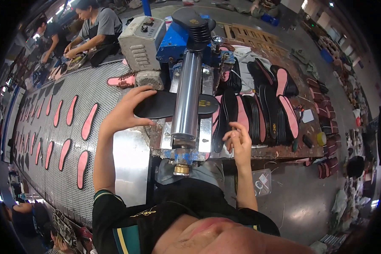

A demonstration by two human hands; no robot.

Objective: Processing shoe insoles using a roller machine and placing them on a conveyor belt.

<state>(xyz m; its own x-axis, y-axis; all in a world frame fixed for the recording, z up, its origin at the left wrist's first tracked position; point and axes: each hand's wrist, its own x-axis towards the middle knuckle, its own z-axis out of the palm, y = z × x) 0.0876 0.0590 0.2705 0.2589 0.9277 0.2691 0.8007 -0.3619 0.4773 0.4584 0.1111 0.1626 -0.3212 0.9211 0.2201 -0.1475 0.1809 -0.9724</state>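
Left hand [125, 109] curves around the left end of a black sole [160, 106].

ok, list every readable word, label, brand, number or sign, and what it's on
Locations only, no wording copied:
Black insole part-hidden by the metal cylinder: gold mark, too small to read.
Top insole stacked on the machine: gold mark, too small.
Black insole stack at right: pale lettering, not transcribed.
Wearer's black shirt: yellow lettering, not transcribed.
Grey control box: markings too small.
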